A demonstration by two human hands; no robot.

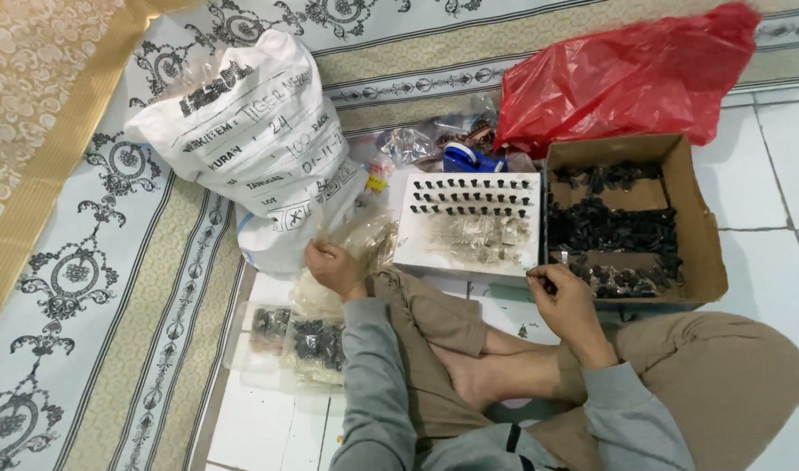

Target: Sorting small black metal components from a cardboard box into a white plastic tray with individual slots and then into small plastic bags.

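Left hand (334, 266) pinched clear plastic bags (365, 240) beside the white sack (256, 139); right hand (563, 296) closed, perhaps on a small black piece, between white tray (469, 253) and cardboard box (700, 235); red bag (626, 74) behind.

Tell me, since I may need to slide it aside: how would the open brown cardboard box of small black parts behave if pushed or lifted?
The open brown cardboard box would probably slide easily on the smooth white floor tiles. Its walls look thin with loose flaps, so it may flex when lifted by one edge. The small black parts lie loose in rows and would likely shift or spill if it tipped.
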